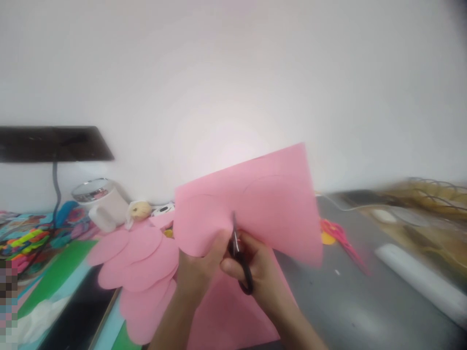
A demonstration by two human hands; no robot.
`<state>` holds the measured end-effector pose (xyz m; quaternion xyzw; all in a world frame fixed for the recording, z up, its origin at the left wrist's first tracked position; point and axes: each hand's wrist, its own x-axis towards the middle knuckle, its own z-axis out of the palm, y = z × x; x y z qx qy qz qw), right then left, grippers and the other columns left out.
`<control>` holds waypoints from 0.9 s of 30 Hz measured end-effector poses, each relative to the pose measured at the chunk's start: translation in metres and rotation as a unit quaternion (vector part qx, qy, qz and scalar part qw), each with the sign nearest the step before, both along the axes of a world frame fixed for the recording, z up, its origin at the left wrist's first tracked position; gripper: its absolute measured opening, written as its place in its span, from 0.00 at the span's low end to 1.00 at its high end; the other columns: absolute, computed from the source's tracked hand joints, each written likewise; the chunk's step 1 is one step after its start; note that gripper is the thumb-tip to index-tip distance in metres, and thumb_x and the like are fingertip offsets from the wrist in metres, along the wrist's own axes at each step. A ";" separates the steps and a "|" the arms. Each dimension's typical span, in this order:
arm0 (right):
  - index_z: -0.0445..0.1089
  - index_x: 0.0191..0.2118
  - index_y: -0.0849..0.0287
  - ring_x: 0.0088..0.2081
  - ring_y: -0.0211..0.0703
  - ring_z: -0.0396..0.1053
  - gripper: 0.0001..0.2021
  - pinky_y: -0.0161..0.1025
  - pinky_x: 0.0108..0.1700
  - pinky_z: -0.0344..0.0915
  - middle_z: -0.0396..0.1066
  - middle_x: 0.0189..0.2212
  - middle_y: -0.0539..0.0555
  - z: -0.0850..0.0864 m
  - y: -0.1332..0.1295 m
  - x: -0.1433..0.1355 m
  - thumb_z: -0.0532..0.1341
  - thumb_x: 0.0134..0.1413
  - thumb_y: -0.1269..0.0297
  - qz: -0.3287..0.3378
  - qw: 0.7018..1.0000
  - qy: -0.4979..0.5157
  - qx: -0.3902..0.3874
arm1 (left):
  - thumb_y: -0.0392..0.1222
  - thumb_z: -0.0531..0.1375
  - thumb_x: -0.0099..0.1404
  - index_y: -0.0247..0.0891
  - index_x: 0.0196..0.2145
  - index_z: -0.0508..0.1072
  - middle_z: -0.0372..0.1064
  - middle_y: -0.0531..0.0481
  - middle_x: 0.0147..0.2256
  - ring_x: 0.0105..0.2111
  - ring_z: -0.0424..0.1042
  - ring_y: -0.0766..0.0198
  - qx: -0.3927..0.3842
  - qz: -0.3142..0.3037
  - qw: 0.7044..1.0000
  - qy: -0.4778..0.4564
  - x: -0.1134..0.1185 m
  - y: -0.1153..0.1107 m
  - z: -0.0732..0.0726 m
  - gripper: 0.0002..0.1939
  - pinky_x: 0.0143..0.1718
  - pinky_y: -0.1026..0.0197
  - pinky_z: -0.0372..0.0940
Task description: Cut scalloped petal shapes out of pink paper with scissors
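A pink paper sheet (280, 204) with faint curved pencil lines is held up in front of me. My left hand (204, 265) pinches its lower left part, the thumb lying on the paper's near side. My right hand (255, 267) grips black-handled scissors (245, 279), whose blades point up into the sheet along a cut. Part of the blades is hidden by the paper and fingers. Left of my hands lies a fanned pile of pink paper circles (146, 267). Beneath my wrists another pink sheet (233, 311) rests on the grey table.
Pink-handled scissors (339, 236) and a white cylinder-like roll (419, 282) lie on the right. A white mug (109, 204) stands at back left, near a black phone-like slab (80, 311) and colourful small items (29, 243). The wall rises behind.
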<state>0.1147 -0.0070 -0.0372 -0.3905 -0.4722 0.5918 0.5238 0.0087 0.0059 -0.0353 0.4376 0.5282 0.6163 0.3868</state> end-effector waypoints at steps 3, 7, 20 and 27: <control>0.62 0.23 0.56 0.22 0.35 0.54 0.19 0.33 0.23 0.54 0.57 0.18 0.44 0.002 0.000 0.000 0.73 0.32 0.56 -0.003 1.000 -0.007 0.007 | 0.47 0.65 0.49 0.37 0.29 0.75 0.74 0.48 0.27 0.33 0.73 0.57 0.009 0.019 1.000 0.012 0.000 0.000 -0.002 0.11 0.40 0.55 0.68; 0.61 0.23 0.56 0.22 0.35 0.54 0.20 0.33 0.24 0.55 0.58 0.18 0.44 0.002 0.000 0.000 0.73 0.32 0.55 -0.003 1.000 -0.011 0.007 | 0.48 0.65 0.48 0.37 0.26 0.75 0.73 0.48 0.24 0.33 0.73 0.55 0.000 0.014 1.000 0.027 -0.001 0.000 -0.004 0.11 0.41 0.54 0.67; 0.64 0.25 0.56 0.22 0.35 0.53 0.19 0.33 0.24 0.53 0.58 0.18 0.44 -0.002 -0.001 0.001 0.73 0.32 0.55 0.004 1.000 -0.003 -0.004 | 0.45 0.65 0.49 0.37 0.27 0.73 0.73 0.49 0.26 0.30 0.73 0.59 0.002 0.008 1.000 -0.010 0.002 -0.002 0.004 0.09 0.36 0.56 0.69; 0.63 0.24 0.57 0.21 0.34 0.52 0.18 0.32 0.23 0.51 0.57 0.17 0.43 -0.001 -0.001 0.001 0.73 0.33 0.58 0.006 1.000 0.000 -0.007 | 0.46 0.65 0.49 0.37 0.25 0.74 0.72 0.49 0.24 0.30 0.72 0.58 0.009 -0.001 1.000 -0.005 -0.003 0.002 -0.002 0.09 0.36 0.57 0.68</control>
